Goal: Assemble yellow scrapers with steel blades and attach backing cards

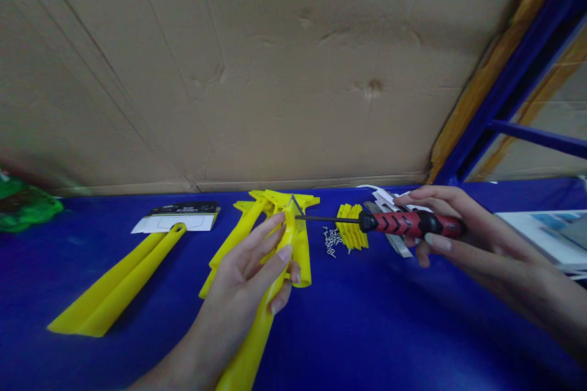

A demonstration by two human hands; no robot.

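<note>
My left hand (252,275) is wrapped round a yellow plastic handle (250,348), which slants up from the bottom edge. My right hand (458,238) holds a red and black screwdriver (408,224) level between thumb and fingers. The dark shaft points left, and its tip meets the upper end of the yellow handle; whether a screw sits there is too small to tell. Behind my left hand lie several similar yellow handles (236,235). A small heap of screws (330,242) and a row of small yellow pieces (352,227) lie under the shaft.
On the blue table (358,330), long yellow parts (119,281) and printed cards (177,220) lie at left. A green bag (27,204) sits far left. Behind the screwdriver is a grey metal tool (398,244). Cardboard (275,73) stands behind; a blue frame (509,79) rises right.
</note>
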